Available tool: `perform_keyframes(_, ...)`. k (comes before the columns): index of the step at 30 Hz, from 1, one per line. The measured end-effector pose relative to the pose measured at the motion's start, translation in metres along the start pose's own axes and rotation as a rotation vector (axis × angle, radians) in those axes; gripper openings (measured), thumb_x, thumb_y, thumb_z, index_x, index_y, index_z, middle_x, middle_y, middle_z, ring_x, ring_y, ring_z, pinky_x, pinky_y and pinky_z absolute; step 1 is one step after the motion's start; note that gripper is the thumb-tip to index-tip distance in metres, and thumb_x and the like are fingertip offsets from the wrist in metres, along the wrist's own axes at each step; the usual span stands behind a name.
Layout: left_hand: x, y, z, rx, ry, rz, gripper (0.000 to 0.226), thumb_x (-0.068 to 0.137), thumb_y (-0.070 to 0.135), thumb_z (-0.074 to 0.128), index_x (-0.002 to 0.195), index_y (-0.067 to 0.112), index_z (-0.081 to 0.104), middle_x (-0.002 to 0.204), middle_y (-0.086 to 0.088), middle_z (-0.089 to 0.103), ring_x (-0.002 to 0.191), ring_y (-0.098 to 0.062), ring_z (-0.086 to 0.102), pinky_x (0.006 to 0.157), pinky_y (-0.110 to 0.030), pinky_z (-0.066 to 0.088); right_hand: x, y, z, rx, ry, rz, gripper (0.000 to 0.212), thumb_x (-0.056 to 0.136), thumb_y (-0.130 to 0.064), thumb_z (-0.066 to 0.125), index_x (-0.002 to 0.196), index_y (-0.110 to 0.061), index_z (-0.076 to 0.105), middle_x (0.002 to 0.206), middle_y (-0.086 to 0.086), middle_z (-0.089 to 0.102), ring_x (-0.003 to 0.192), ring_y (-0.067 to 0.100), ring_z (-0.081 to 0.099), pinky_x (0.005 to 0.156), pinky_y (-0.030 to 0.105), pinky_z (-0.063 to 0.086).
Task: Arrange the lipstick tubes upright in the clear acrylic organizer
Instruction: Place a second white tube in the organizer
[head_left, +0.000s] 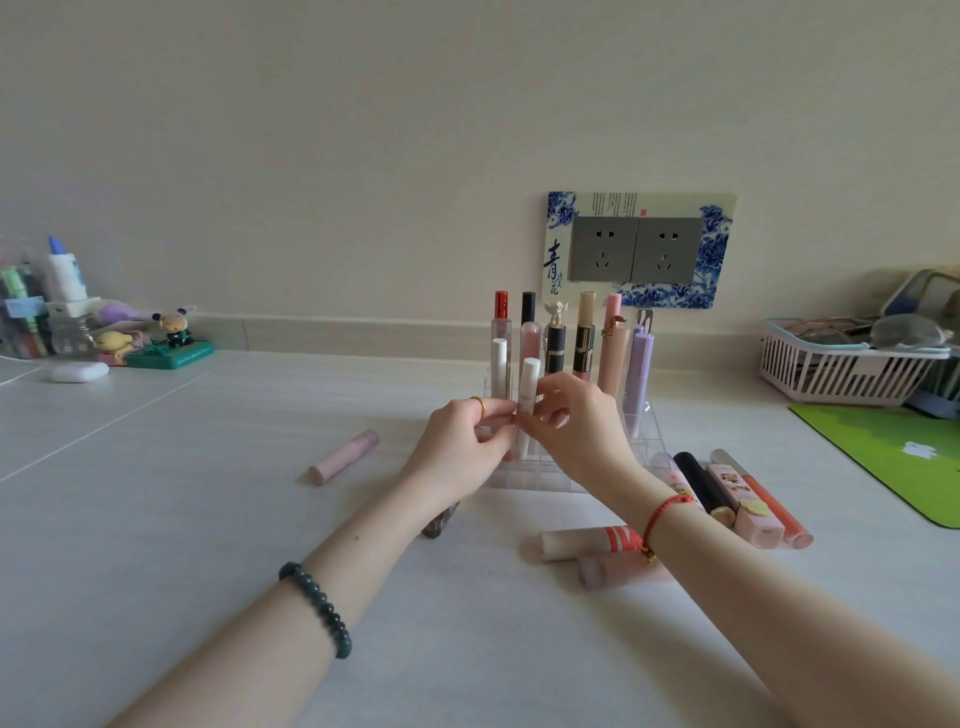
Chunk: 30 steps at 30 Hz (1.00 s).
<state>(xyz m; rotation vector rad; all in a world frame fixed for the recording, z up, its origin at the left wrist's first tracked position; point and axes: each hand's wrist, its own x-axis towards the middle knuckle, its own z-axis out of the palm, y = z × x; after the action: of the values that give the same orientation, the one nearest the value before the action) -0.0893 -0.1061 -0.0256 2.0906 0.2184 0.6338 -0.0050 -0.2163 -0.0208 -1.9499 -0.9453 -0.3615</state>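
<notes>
You had the white tube (529, 379) pinched at its middle from both sides. The fingers (545, 410) of your right hand (576, 421) were curled onto it from the right. Those of your left hand (462, 441) met it from the left, low on the barrel. It stood upright over the front rows of the clear acrylic organizer (647, 415). Its lower end was hidden behind your hands, so I could not tell whether it had already seated in a cell.

A tube like that looked light, rigid and smooth, likely a glossy plastic shell that slides easily under a loose pinch. It needed little force, only a firm hold across the barrel. I would judge the best hold to be at or just above the middle, below the cap seam. That way the cap would not pull off and the bottom end stayed free to find its cell.

The organizer itself looked light and probably ready to skid on the tabletop (208, 493), and the tall tubes in its back row, such as the second white tube (500, 369) just beside yours, could tip if knocked. More tubes lay flat and waiting: a pink tube (343, 457) to the left, a cream tube (587, 543) near your right wrist, and a cluster of tubes (737, 499) on the right.
</notes>
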Motion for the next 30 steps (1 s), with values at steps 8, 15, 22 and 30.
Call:
perform_keyframes(8, -0.003, 0.003, -0.002, -0.001, 0.003, -0.016, 0.029, 0.087, 0.014, 0.053, 0.115, 0.013, 0.060, 0.091, 0.007, 0.067, 0.063, 0.001, 0.067, 0.066, -0.013, 0.053, 0.000, -0.001, -0.001, 0.004, 0.024, -0.011, 0.021, 0.074, -0.018, 0.071, 0.094, -0.012, 0.064, 0.074, -0.008, 0.058, 0.062, -0.005, 0.050, 0.056, 0.004, 0.036)
perform_keyframes(15, -0.007, 0.011, -0.005, 0.020, 0.066, 0.021, 0.023, 0.087, 0.018, 0.055, 0.107, 0.017, 0.064, 0.071, 0.006, 0.070, 0.060, 0.002, 0.065, 0.063, -0.010, 0.050, 0.003, -0.006, -0.033, 0.032, 0.044, -0.001, 0.028, 0.075, -0.016, 0.070, 0.101, -0.009, 0.064, 0.080, -0.002, 0.063, 0.064, 0.000, 0.056, 0.063, 0.008, 0.046)
perform_keyframes(22, -0.009, 0.019, -0.011, 0.026, 0.118, 0.119, 0.018, 0.087, 0.017, 0.054, 0.100, 0.020, 0.067, 0.079, 0.001, 0.072, 0.064, -0.002, 0.066, 0.062, -0.019, 0.053, 0.003, 0.014, -0.109, 0.001, 0.179, 0.055, 0.023, 0.076, -0.015, 0.068, 0.098, -0.009, 0.066, 0.079, -0.001, 0.065, 0.069, 0.003, 0.061, 0.059, 0.003, 0.048)
perform_keyframes(30, -0.001, 0.009, -0.032, 0.105, 0.289, 0.145, 0.015, 0.088, 0.016, 0.053, 0.088, 0.024, 0.066, 0.074, 0.010, 0.067, 0.066, 0.003, 0.059, 0.067, -0.012, 0.047, -0.025, 0.086, -0.144, -0.205, -0.023, 0.517, 0.023, 0.075, -0.016, 0.069, 0.094, -0.002, 0.067, 0.081, 0.014, 0.068, 0.066, 0.023, 0.061, 0.069, 0.037, 0.054)
